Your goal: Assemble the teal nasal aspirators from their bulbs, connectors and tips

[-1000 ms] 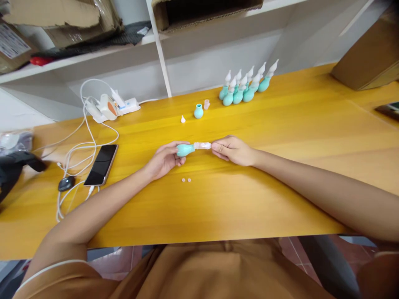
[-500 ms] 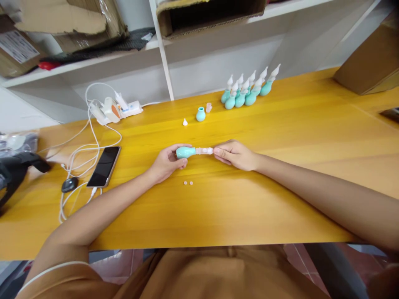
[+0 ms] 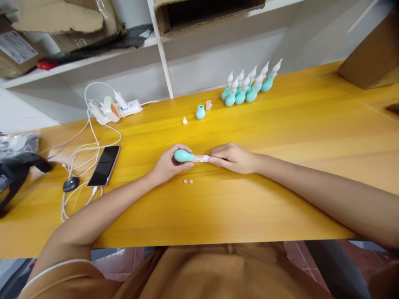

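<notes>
A teal bulb nasal aspirator point(image 3: 183, 156) with a clear neck lies level between my hands. My left hand point(image 3: 168, 164) is closed round the teal bulb, its fingers behind and thumb in front. At the other end, my right hand point(image 3: 233, 158) pinches the whitish tip, which its fingers partly cover. Two small pale discs point(image 3: 188, 181) lie on the table just below. Farther back are a loose teal bulb point(image 3: 200, 112) standing with its mouth up, a clear pinkish connector point(image 3: 208, 105) and a small white nozzle point(image 3: 185, 120).
Several assembled aspirators point(image 3: 246, 89) stand in a group at the back. On the left are a phone point(image 3: 104, 166), white cables, a black earbud-like case point(image 3: 71, 184) and a power strip point(image 3: 118, 110). A cardboard box point(image 3: 370, 54) sits at the far right, below shelves.
Both hands and the aspirator have come slightly nearer to me. The right fingers now cover more of the tip, and the bulb has turned a little.
</notes>
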`<state>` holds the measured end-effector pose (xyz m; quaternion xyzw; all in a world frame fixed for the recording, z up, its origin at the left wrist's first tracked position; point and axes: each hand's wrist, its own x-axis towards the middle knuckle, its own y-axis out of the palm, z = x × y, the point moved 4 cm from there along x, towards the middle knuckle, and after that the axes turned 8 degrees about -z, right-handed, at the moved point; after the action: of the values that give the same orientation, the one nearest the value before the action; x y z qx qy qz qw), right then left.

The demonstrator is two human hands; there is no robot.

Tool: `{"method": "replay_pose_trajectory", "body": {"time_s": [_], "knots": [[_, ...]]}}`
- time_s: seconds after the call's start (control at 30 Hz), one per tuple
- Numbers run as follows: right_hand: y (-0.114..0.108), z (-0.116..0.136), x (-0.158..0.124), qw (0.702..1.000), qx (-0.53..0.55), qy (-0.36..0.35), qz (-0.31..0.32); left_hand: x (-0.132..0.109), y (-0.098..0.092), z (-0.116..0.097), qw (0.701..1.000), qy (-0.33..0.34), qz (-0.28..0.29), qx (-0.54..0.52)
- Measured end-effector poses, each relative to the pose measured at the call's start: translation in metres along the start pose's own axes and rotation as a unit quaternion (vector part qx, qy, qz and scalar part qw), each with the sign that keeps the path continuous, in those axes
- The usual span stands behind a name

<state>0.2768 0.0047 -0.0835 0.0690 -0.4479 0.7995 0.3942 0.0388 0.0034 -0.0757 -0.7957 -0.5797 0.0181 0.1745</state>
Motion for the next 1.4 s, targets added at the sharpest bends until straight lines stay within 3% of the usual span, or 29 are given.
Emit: {"method": "replay_pose_trajectory", "body": {"time_s": [0.23, 0.43, 0.77, 1.03, 1.27, 1.4], "knots": [[0.007, 0.009, -0.002, 0.994, -0.088, -0.071, 0.004, -0.003, 0.002, 0.001, 0.998, 0.009, -0.015, 0.057], [0.013, 0.014, -0.007, 0.984, -0.144, -0.108, 0.005, -0.003, 0.001, -0.001, 0.999, 0.005, -0.001, 0.045], [0.012, 0.017, -0.012, 0.98, -0.146, -0.132, 0.001, -0.004, 0.002, -0.001, 0.998, -0.002, 0.049, 0.05], [0.009, 0.015, -0.011, 0.996, -0.064, -0.06, 0.0, -0.006, 0.003, -0.001, 0.996, -0.023, 0.088, 0.025], [0.01, 0.014, -0.007, 1.0, -0.027, -0.002, -0.003, -0.005, 0.001, 0.0, 0.999, -0.02, 0.032, 0.016], [0.012, 0.014, -0.007, 0.998, -0.057, 0.004, -0.006, -0.008, 0.0, -0.005, 1.0, 0.003, -0.013, 0.024]]}}
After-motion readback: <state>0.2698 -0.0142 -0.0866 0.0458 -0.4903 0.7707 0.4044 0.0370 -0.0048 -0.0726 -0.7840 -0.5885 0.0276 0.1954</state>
